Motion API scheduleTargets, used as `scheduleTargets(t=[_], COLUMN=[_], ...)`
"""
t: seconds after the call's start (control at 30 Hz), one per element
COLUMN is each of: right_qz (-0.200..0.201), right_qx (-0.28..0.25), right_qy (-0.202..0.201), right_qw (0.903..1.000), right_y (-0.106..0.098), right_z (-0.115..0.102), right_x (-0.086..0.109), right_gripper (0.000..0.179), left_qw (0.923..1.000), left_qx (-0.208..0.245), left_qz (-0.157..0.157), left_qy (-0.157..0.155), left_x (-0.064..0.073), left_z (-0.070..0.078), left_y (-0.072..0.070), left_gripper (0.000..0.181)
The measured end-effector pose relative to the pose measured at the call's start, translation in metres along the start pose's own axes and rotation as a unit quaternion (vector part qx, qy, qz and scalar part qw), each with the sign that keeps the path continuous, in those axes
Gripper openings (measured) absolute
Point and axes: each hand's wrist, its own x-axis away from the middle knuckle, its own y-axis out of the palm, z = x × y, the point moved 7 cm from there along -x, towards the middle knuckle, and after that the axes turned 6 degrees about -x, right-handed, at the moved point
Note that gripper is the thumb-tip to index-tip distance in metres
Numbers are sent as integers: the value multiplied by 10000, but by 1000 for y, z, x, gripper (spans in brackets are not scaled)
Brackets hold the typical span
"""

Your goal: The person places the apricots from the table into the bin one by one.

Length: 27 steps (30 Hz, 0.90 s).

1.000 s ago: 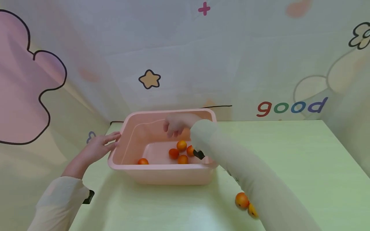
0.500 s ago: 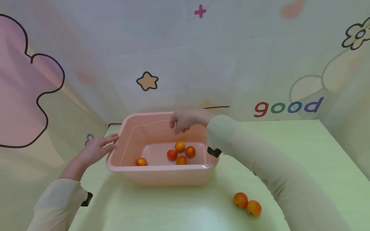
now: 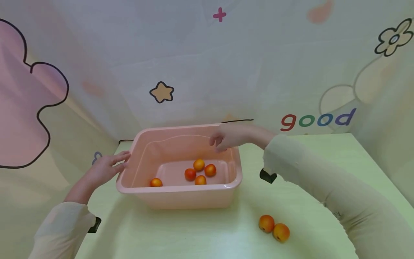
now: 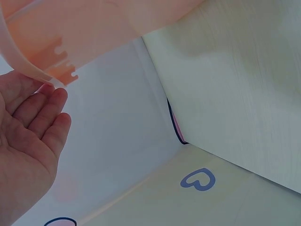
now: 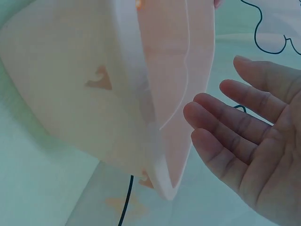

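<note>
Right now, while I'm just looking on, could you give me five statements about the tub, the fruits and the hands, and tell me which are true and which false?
1. Five round fruits are visible inside the pink tub. True.
2. The right hand is holding a fruit. False: the right hand is open and holds nothing.
3. The left hand touches the tub. True.
4. Two more fruits lie on the table. True.
5. Those two fruits are left of the tub in the head view. False: they lie below it and to its right.
</note>
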Motion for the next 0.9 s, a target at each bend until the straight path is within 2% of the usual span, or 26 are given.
scheduleTargets(t=[0.17, 0.27, 0.43, 0.6, 0.73, 0.9], right_qz=[146, 111, -39, -12, -1, -185], right_qx=[-193, -319, -609, -855, -1002, -1188], right_qy=[-304, -354, -326, -293, -262, -86], right_qw=[9992, 9988, 9976, 9959, 9946, 9927], right_y=[1, 5, 15, 22, 28, 43], right_z=[6, 12, 25, 34, 41, 55], right_x=[20, 32, 50, 65, 74, 82], right_gripper=[29, 28, 28, 27, 23, 20], left_qw=[10000, 9999, 9999, 10000, 10000, 10000], left_qx=[2, -2, -38, -67, -33, -8], left_qz=[56, 69, 72, 42, 25, 5], left_qy=[80, 85, 83, 42, 24, -9], left_x=[-1, -1, 0, 1, 1, 1], left_z=[-2, -2, -1, -2, -2, -2], left_y=[1, 0, -1, -1, -1, -1], left_gripper=[55, 56, 56, 57, 57, 57])
